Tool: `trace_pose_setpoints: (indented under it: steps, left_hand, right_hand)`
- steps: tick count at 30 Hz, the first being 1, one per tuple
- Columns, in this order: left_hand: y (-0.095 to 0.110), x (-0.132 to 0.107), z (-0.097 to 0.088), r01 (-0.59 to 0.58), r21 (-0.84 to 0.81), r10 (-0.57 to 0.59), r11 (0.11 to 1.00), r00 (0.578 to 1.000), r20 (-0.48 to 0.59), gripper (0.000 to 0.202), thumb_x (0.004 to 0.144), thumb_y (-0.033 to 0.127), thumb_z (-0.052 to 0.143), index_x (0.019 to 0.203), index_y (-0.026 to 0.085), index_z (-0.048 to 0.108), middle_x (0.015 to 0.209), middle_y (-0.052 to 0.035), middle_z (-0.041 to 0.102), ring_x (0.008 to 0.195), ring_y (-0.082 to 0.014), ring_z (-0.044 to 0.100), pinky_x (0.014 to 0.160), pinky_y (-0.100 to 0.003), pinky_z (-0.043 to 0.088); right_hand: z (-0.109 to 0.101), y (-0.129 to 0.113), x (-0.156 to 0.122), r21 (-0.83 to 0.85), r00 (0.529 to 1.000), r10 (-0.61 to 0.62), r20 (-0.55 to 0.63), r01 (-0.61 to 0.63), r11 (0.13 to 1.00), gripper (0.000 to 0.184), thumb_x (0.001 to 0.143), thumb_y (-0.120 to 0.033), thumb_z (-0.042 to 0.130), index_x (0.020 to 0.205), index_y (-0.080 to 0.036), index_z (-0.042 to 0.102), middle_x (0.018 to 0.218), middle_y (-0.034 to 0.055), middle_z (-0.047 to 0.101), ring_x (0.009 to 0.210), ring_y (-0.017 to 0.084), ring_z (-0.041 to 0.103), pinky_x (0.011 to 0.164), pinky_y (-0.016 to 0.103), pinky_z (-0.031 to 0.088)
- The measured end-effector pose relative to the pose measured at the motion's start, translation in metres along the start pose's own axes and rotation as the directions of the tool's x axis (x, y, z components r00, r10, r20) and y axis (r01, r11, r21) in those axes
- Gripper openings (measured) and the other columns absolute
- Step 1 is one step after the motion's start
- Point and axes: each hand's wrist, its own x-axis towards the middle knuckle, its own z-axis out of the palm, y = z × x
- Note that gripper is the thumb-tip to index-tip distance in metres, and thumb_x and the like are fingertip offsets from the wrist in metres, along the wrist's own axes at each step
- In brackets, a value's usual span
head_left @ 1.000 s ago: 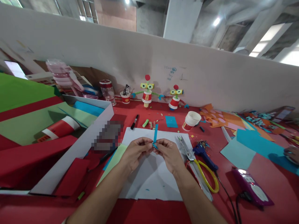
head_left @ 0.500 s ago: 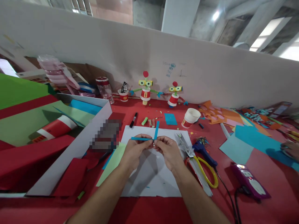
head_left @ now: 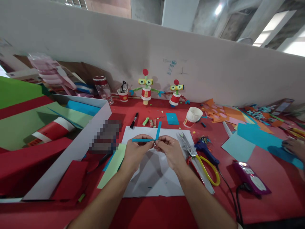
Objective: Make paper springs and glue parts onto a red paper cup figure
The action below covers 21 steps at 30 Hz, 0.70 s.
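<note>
Two blue paper strips (head_left: 158,131) meet at right angles between my fingertips, one pointing away from me and the other to the left. My left hand (head_left: 137,152) pinches them near the joint, thumb and fingers closed. Facing it, my right hand (head_left: 169,149) pinches the same corner, its fingertips almost touching the left ones. Both hands are held over a white sheet of paper (head_left: 152,186). Whatever lies right under the fingertips is hidden. To the right of my right hand are scissors with yellow handles (head_left: 209,168) and a blue glue gun (head_left: 207,152).
Two paper-cup robot figures (head_left: 146,93) stand by the wall. A stack of paper cups (head_left: 192,116), a black marker (head_left: 134,120) and a blue paper square (head_left: 172,118) lie beyond the sheet. Left is a white box (head_left: 71,159); right, a purple power strip (head_left: 251,178) and another person's hand (head_left: 294,148).
The view has shifted slightly, so everything sits a little further left and higher. Both hands still pinch the blue strips at their corner, with only small finger movement.
</note>
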Motion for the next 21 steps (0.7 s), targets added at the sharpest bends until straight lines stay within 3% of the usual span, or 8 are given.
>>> trace_pose_setpoints:
  steps: [5, 8, 11, 18, 21]
  left_hand:
    - [0.004, -0.001, -0.002, 0.036, -0.057, -0.032, 0.998, 0.997, 0.066, 0.020, 0.058, 0.018, 0.076, 0.075, 0.015, 0.067, 0.063, -0.0010, 0.068, 0.063, -0.0138, 0.063, 0.064, -0.024, 0.049]
    - [0.005, 0.001, -0.006, 0.162, -0.201, -0.129, 0.966, 0.977, 0.172, 0.027, 0.057, 0.018, 0.078, 0.081, 0.015, 0.067, 0.067, -0.0020, 0.069, 0.067, -0.0149, 0.066, 0.070, -0.027, 0.051]
    - [0.004, 0.006, -0.010, 0.290, -0.273, -0.234, 0.917, 0.947, 0.218, 0.025, 0.053, 0.015, 0.079, 0.074, 0.015, 0.066, 0.064, 0.0002, 0.067, 0.064, -0.0119, 0.064, 0.069, -0.024, 0.052]
    - [0.001, 0.009, -0.011, 0.385, -0.233, -0.330, 0.893, 0.912, 0.245, 0.031, 0.048, 0.021, 0.085, 0.070, 0.014, 0.065, 0.064, 0.0021, 0.064, 0.059, -0.0085, 0.060, 0.065, -0.022, 0.050]
    - [0.002, 0.007, -0.011, 0.367, -0.186, -0.324, 0.911, 0.919, 0.226, 0.033, 0.046, 0.023, 0.086, 0.068, 0.015, 0.064, 0.060, 0.0022, 0.063, 0.055, -0.0086, 0.058, 0.062, -0.022, 0.048]
  right_hand:
    - [-0.003, -0.002, 0.002, 0.107, 0.998, 0.067, 0.010, -0.067, 0.992, 0.016, 0.056, -0.026, 0.076, 0.063, -0.017, 0.064, 0.054, -0.0013, 0.064, 0.051, 0.009, 0.056, 0.056, 0.023, 0.043]
    - [-0.005, -0.004, 0.003, 0.183, 0.992, 0.112, 0.061, -0.121, 0.976, 0.017, 0.055, -0.024, 0.078, 0.063, -0.016, 0.065, 0.054, -0.0013, 0.064, 0.051, 0.008, 0.056, 0.055, 0.021, 0.043]
    - [-0.004, -0.004, 0.003, 0.210, 0.984, 0.140, 0.109, -0.160, 0.965, 0.018, 0.054, -0.023, 0.079, 0.063, -0.016, 0.065, 0.054, -0.0017, 0.064, 0.050, 0.007, 0.056, 0.053, 0.019, 0.043]
    - [0.001, -0.002, -0.002, 0.186, 0.984, 0.114, 0.138, -0.139, 0.973, 0.021, 0.051, -0.024, 0.081, 0.062, -0.015, 0.066, 0.052, -0.0016, 0.063, 0.048, 0.007, 0.055, 0.050, 0.019, 0.042]
    - [0.003, 0.000, -0.004, 0.141, 0.991, 0.094, 0.097, -0.107, 0.984, 0.022, 0.049, -0.025, 0.081, 0.062, -0.016, 0.066, 0.052, -0.0016, 0.062, 0.048, 0.009, 0.056, 0.051, 0.021, 0.042]
